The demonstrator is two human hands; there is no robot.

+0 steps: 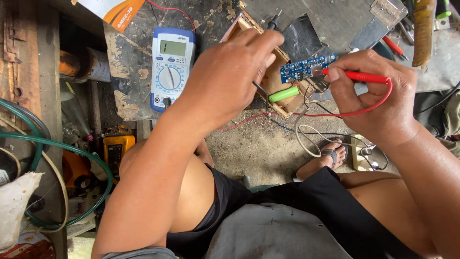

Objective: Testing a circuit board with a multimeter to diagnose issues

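The counter [143,62], scarred and flaking, fills the upper frame; its near edge runs from about 9 o'clock to 3 o'clock, with open floor below it at 6 o'clock where wires trail. On it at 10 o'clock lies the meter [171,67], well clear of the edge on its left, with bare counter around it. At 1 o'clock a wooden box [287,106] overhangs the near edge. The left hand [230,72] is closed on a black probe [274,20], whose tip points up past 12 o'clock; this hand covers much of the box. The right hand [371,96], at 2 o'clock, pinches a red probe [364,76] and touches its tip to the blue board [306,68] lying across the box's far rim. A green cell [283,93] sits in the box, just below the board, between the hands.
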